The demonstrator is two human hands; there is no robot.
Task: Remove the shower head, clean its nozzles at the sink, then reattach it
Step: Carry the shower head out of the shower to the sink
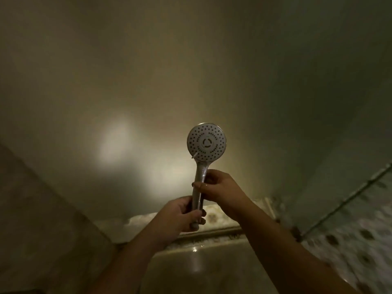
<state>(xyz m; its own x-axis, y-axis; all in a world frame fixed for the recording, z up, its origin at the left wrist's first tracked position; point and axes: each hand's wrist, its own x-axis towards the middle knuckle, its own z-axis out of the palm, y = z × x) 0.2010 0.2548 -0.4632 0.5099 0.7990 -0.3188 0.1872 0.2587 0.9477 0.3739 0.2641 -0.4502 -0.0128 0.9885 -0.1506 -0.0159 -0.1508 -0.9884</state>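
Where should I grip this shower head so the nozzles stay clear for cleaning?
Grip the shower head by its straight handle, from below, as the left hand and right hand do. The round nozzle face points at you on top, so fingers wrapped low leave it uncovered.

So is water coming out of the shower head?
No. The shower head looks dry-faced, no spray; both hands hold its handle.

shower head [206,142] raised, left hand [180,217], right hand [220,187] gripping handle
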